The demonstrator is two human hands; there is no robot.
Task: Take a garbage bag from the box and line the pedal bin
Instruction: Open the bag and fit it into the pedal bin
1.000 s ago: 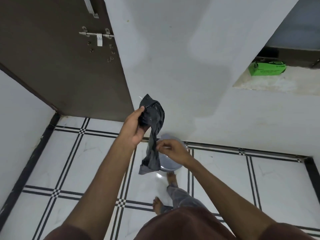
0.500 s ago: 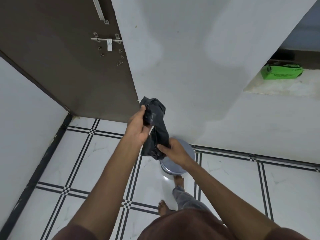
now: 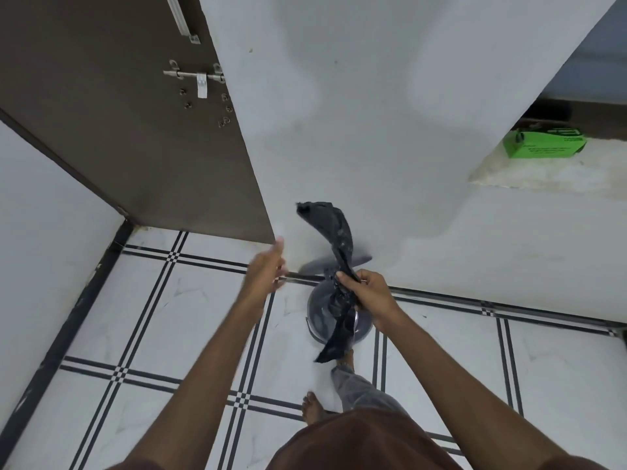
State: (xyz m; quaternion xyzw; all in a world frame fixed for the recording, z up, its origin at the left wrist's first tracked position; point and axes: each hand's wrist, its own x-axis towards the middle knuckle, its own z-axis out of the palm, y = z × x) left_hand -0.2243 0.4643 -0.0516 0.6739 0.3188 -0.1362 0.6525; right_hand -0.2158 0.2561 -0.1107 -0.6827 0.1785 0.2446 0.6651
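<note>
I've got a brown door (image 3: pixel 118 123) with a metal latch (image 3: pixel 198 76) at upper left, white walls (image 3: pixel 356 113), and a white tiled floor (image 3: pixel 163 320) crossed by black lines.

Hands: two, the left hand (image 3: pixel 264 271) with fingers extended and holding nothing, the right hand (image 3: pixel 368 293) gripping one black garbage bag (image 3: pixel 334 232), which extends both above and below that hand. Directly beneath the right hand stands one grey pedal bin (image 3: pixel 319 315), lid raised, and two bare feet are on the floor below the hands, the right foot (image 3: pixel 346 359) at the bin's near edge and the left foot (image 3: pixel 314 410) closer to the body. Up and to the right of the right hand sits one green box (image 3: pixel 544 143); up and to the left of the left hand stands one brown door (image 3: pixel 118 106) carrying one metal slide bolt (image 3: pixel 195 75).
</note>
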